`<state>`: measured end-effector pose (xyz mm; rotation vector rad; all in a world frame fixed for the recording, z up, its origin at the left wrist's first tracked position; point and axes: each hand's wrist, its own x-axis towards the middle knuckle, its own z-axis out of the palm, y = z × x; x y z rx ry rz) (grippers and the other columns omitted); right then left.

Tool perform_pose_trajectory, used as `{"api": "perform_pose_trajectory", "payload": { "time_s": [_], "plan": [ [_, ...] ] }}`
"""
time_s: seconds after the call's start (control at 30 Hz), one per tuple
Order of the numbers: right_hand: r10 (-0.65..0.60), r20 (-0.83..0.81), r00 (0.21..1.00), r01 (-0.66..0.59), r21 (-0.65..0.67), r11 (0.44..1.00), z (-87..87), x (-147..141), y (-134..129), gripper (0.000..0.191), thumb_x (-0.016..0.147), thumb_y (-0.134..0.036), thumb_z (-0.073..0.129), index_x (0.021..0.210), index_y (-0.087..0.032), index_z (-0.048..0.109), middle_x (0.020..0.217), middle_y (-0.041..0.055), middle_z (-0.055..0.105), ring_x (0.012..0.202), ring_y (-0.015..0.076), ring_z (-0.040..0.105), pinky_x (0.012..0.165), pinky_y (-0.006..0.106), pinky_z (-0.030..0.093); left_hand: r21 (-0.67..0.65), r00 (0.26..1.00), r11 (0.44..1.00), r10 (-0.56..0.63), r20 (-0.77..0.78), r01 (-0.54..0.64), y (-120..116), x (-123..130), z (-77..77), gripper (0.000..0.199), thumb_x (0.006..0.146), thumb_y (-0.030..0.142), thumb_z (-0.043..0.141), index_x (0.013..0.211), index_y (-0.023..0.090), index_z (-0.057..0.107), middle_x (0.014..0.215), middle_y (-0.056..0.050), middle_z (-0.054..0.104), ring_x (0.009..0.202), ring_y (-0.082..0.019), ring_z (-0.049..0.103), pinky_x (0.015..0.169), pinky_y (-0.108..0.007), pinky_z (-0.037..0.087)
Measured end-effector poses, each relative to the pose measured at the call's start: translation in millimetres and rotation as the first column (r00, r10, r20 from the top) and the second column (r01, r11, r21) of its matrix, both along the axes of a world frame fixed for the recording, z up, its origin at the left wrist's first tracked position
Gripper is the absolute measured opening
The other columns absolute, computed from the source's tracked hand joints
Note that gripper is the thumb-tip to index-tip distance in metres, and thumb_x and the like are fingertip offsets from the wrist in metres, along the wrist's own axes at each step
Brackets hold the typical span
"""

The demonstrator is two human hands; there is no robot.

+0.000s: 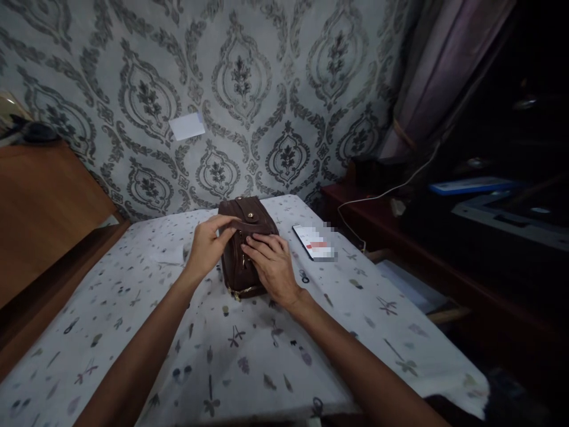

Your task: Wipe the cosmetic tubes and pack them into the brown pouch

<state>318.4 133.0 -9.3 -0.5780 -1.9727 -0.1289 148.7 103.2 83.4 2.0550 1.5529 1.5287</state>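
Observation:
A brown leather bag (242,281) lies on the bed or table cover, its strap with round gold-coloured studs toward the wall. A zipper with a metallic pull runs along its upper face, and another edges the near end. At the bag's left, my left hand (211,243) pinches a fold or strap near the stud between thumb and fingers. My right hand (273,261) grips the bag's right side, fingers bent over the top beside the zipper. Its thumb is mostly hidden.
Right of the bag lies a phone (311,242) with its screen lit. A patterned white cover (213,367) spreads beneath. Wooden furniture (48,207) stands at the left, and a white cable (382,193) hangs at the right near dark red furniture. A paper (187,126) is on the wall.

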Motion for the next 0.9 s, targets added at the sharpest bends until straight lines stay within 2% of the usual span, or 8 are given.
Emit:
{"api": "perform_pose_trajectory", "payload": {
  "time_s": [0.2,0.33,0.6,0.7,0.77,0.9],
  "plan": [
    [0.064,-0.006,0.998,-0.064,-0.099,0.993,6.0,4,-1,0.041,0.089,-0.003,0.053,0.126,-0.019,0.063,0.115,0.0104,0.075,0.115,0.0274,0.061,0.101,0.048,0.044,0.080,0.991,0.994,-0.063,-0.114,0.072,-10,-2,-4.3,0.020,0.087,0.019,0.063,0.099,0.023,0.078,0.096,-0.004,0.078,0.096,-0.021,0.068,0.091,-0.034,0.051],
    [0.073,-0.037,0.997,-0.078,-0.128,0.989,4.9,6,0,0.048,0.085,-0.002,0.054,0.129,-0.020,0.059,0.113,0.0110,0.073,0.113,0.0299,0.060,0.099,0.050,0.045,0.161,0.973,0.982,-0.059,-0.224,0.097,-16,-2,-9.2,0.019,0.091,0.019,0.062,0.102,0.024,0.077,0.096,-0.005,0.077,0.095,-0.021,0.067,0.089,-0.036,0.051],
    [0.153,-0.011,0.988,-0.153,-0.085,0.985,0.8,11,5,0.060,0.086,-0.007,0.053,0.144,-0.023,0.049,0.125,0.0108,0.070,0.120,0.0301,0.059,0.104,0.053,0.044,0.237,0.846,0.951,-0.045,-0.531,0.200,-29,2,-11.2,0.028,0.096,0.011,0.052,0.113,0.022,0.071,0.099,-0.007,0.076,0.098,-0.022,0.065,0.089,-0.039,0.049],
    [0.167,-0.020,0.986,-0.168,-0.031,0.985,2.0,13,3,0.057,0.089,-0.009,0.050,0.144,-0.023,0.049,0.125,0.0098,0.071,0.122,0.0278,0.059,0.106,0.051,0.045,0.228,0.824,0.949,-0.055,-0.563,0.219,-31,1,-10.5,0.029,0.096,0.010,0.051,0.114,0.021,0.071,0.103,-0.007,0.076,0.100,-0.022,0.065,0.090,-0.039,0.049],
    [0.173,-0.028,0.985,-0.173,0.016,0.985,1.9,15,-1,0.050,0.091,-0.010,0.049,0.138,-0.023,0.053,0.124,0.0088,0.071,0.121,0.0266,0.060,0.108,0.052,0.045,0.203,0.825,0.953,-0.074,-0.560,0.223,-31,-1,-9.7,0.028,0.096,0.011,0.050,0.113,0.021,0.071,0.104,-0.007,0.076,0.100,-0.021,0.065,0.090,-0.038,0.049],
    [0.137,-0.138,0.981,-0.129,0.066,0.989,-2.7,20,-8,0.038,0.090,-0.016,0.059,0.127,-0.026,0.057,0.120,0.0092,0.069,0.122,0.0282,0.058,0.105,0.054,0.048,0.115,0.881,0.982,-0.081,-0.466,0.151,-30,-3,-8.0,0.022,0.096,0.016,0.054,0.108,0.021,0.071,0.098,-0.007,0.075,0.095,-0.022,0.065,0.087,-0.038,0.050]
  ]
}}
